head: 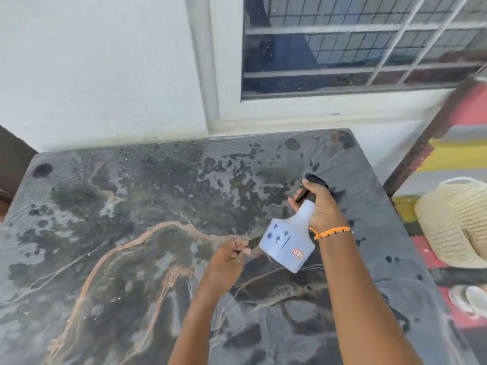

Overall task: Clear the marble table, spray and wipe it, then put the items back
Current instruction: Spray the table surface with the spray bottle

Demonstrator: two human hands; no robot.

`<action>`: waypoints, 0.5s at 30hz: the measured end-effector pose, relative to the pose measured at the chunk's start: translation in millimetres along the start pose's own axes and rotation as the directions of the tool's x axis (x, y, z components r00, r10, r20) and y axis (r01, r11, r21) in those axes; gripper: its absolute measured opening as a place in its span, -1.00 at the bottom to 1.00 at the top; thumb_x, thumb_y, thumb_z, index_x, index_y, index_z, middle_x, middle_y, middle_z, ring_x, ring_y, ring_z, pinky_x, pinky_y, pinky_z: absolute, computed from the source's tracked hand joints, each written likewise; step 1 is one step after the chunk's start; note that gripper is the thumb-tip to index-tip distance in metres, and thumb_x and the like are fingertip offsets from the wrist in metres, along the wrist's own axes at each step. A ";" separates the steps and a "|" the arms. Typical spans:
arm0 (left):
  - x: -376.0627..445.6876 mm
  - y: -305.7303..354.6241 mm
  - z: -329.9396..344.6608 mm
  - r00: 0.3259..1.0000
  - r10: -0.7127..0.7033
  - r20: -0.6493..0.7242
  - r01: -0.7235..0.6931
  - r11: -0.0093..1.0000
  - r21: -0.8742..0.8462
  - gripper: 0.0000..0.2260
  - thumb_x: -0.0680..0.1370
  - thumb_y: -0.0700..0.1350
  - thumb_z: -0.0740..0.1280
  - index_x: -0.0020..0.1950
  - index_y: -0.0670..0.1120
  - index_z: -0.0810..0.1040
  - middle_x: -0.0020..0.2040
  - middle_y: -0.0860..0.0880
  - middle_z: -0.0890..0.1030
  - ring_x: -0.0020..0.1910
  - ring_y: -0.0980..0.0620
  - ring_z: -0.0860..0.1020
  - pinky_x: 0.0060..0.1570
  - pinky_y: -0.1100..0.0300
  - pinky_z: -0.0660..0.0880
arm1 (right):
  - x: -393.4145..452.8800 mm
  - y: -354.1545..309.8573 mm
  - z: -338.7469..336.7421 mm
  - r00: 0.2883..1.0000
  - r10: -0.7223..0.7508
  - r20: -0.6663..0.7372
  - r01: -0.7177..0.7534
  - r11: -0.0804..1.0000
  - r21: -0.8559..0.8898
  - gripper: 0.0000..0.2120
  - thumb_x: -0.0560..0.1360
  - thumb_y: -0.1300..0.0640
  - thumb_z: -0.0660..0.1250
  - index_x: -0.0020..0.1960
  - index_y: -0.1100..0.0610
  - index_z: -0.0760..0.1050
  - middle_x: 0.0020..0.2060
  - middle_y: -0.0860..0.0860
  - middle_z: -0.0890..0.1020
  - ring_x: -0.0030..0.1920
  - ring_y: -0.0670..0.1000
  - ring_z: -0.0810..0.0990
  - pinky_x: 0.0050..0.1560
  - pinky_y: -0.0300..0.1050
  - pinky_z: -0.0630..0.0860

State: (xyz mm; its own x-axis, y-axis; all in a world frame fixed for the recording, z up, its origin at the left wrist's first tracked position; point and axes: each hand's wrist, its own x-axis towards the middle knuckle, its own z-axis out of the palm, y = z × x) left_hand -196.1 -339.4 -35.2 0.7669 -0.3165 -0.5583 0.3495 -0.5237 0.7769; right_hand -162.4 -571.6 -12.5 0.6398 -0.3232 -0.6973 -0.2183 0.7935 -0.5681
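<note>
Both hands are over the near-right part of the dark grey marble table [131,233] with its tan veins. The right hand [320,206] is wrapped around the neck of a white plastic spray bottle [287,239] with a black trigger head, one finger curled over the trigger, and the bottle is tilted, its base swung toward 7 o'clock and its black nozzle toward 1 o'clock. Small blue flower marks and a little red-edged label show on the bottle's side. An orange beaded bracelet [332,232] circles the right wrist.

The left hand [228,256] sits just beside the bottle's base, at 9 o'clock from it, fingers curled in loosely; motion blur hides whether it pinches anything, so I cannot tell.

Wet droplets and darker damp patches cover the table from its middle out toward 12 o'clock, thickest along the far edge below the white wall [92,69]. At 1 o'clock stands a barred window [355,46] in a white frame. Off the table's right edge, at 3 o'clock, a pale woven straw basket [456,225] rests on a red, yellow and grey striped surface, with a white dish [474,299] near it toward 4 o'clock.
</note>
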 end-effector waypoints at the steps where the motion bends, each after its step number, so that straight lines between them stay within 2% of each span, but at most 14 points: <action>1: 1.1 3.2 7.8 1.000 0.010 -0.014 -0.009 0.998 0.059 -0.85 0.55 -0.10 0.28 0.10 0.04 0.54 0.05 0.03 0.55 -0.05 0.13 0.50 -0.08 0.31 0.42 | 2.1 -5.9 -6.1 1.000 0.005 0.000 -0.005 1.000 0.013 -0.74 0.51 0.14 0.32 -0.32 0.20 0.41 -0.59 0.02 0.49 -0.53 -0.03 0.49 -0.40 -0.16 0.58; 2: 1.2 6.2 15.1 0.999 0.034 -0.030 -0.030 0.992 0.119 -0.85 0.54 -0.10 0.28 0.07 0.08 0.57 0.04 0.00 0.56 0.00 0.09 0.50 0.04 0.24 0.43 | 3.2 -11.2 -12.8 1.000 0.016 0.007 -0.016 0.999 0.038 -0.74 0.50 0.14 0.33 -0.32 0.20 0.42 -0.57 0.03 0.50 -0.51 -0.02 0.50 -0.41 -0.17 0.59; 4: -1.4 12.7 25.1 0.996 0.066 -0.059 -0.054 0.980 0.193 -0.80 0.53 -0.09 0.28 -0.12 0.23 0.58 0.01 -0.01 0.55 0.05 -0.02 0.50 0.17 0.06 0.43 | 4.1 -18.0 -24.9 0.999 0.036 0.038 -0.039 0.995 0.094 -0.77 0.50 0.15 0.33 -0.29 0.22 0.44 -0.45 0.06 0.54 -0.34 0.02 0.54 -0.39 -0.17 0.60; 5: -2.0 14.1 29.1 0.996 0.059 -0.072 -0.041 0.972 0.232 -0.82 0.53 -0.07 0.28 -0.12 0.23 0.57 0.05 -0.01 0.55 0.10 -0.05 0.48 0.21 0.02 0.41 | 4.6 -19.9 -32.3 0.998 0.035 0.053 -0.041 0.991 0.128 -0.79 0.51 0.16 0.32 -0.26 0.23 0.44 -0.39 0.08 0.53 -0.25 0.04 0.54 -0.36 -0.17 0.61; 6: -1.6 13.6 33.0 0.995 0.047 -0.089 -0.020 0.959 0.282 -0.87 0.53 -0.05 0.27 -0.03 0.18 0.56 0.12 -0.01 0.53 0.16 -0.07 0.45 0.25 0.01 0.37 | 4.7 -21.4 -39.7 0.998 0.027 0.064 -0.037 0.985 0.165 -0.80 0.51 0.18 0.31 -0.25 0.24 0.44 -0.36 0.08 0.53 -0.21 0.05 0.53 -0.33 -0.15 0.63; 8: 0.1 10.2 39.0 0.992 0.036 -0.122 0.013 0.926 0.378 -0.81 0.53 -0.03 0.27 0.14 0.04 0.53 0.21 -0.01 0.49 0.23 -0.08 0.39 0.30 0.05 0.30 | 3.4 -24.7 -53.5 0.997 -0.001 0.078 -0.016 0.976 0.219 -0.79 0.52 0.21 0.28 -0.27 0.24 0.43 -0.41 0.09 0.55 -0.25 0.05 0.56 -0.25 -0.10 0.65; 10: 1.2 7.1 43.7 0.986 0.058 -0.154 0.010 0.913 0.408 -0.78 0.53 -0.03 0.27 0.16 0.01 0.52 0.23 -0.01 0.47 0.26 -0.09 0.37 0.31 0.08 0.25 | 0.1 -29.3 -64.8 0.997 -0.032 0.075 0.013 0.972 0.237 -0.78 0.53 0.22 0.27 -0.28 0.24 0.43 -0.47 0.09 0.58 -0.35 0.05 0.62 -0.19 -0.08 0.64; 12: 1.7 3.5 47.3 0.981 0.072 -0.179 0.012 0.904 0.428 -0.77 0.53 -0.04 0.28 0.18 0.00 0.51 0.27 -0.02 0.45 0.31 -0.09 0.34 0.32 0.09 0.19 | -2.4 -33.3 -75.7 0.999 -0.045 0.009 0.041 0.965 0.257 -0.76 0.53 0.20 0.27 -0.30 0.23 0.42 -0.52 0.07 0.57 -0.43 0.02 0.61 -0.18 -0.06 0.64; 15: 2.1 -2.0 51.7 0.975 0.101 -0.199 0.000 0.892 0.453 -0.76 0.53 -0.04 0.29 0.19 0.00 0.50 0.30 -0.02 0.44 0.34 -0.09 0.31 0.33 0.10 0.13 | -5.7 -37.3 -89.5 0.990 -0.014 -0.140 0.055 0.956 0.290 -0.75 0.52 0.17 0.29 -0.30 0.21 0.39 -0.49 0.04 0.49 -0.40 0.00 0.46 -0.30 -0.08 0.55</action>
State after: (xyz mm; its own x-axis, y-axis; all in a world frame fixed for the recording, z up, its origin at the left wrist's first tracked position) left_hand -223.1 -379.9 -52.9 0.8899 -0.2037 -0.4081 0.0683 -0.8251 0.5608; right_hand -223.9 -645.5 -26.5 0.5330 -0.4035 -0.7437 0.0400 0.8900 -0.4542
